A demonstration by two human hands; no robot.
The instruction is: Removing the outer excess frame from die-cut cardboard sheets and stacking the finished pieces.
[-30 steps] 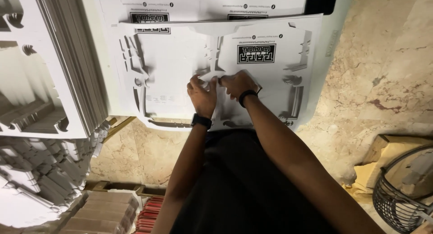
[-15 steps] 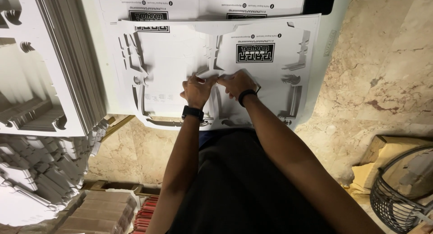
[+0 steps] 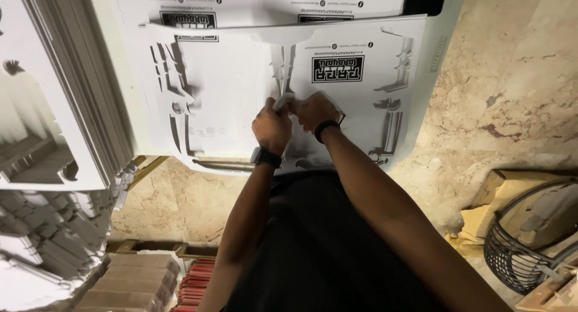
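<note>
Item: white die-cut sheet [image 3: 241,101], lying flat on the tabletop [image 3: 114,77] at twelve o'clock from our body. Our left hand [image 3: 272,126] and right hand [image 3: 312,111] meet at its centre, both grips pinched on a small white cut-out piece [image 3: 283,101]. Stacked white sheets [image 3: 48,107] lie at nine o'clock; a wire basket [image 3: 521,252] at four o'clock on the marble floor [image 3: 518,77].

Workshop: stacked die-cut white sheets [image 3: 54,137] (piles everywhere), marble floor [image 3: 518,95], wire basket [image 3: 524,258].
</note>
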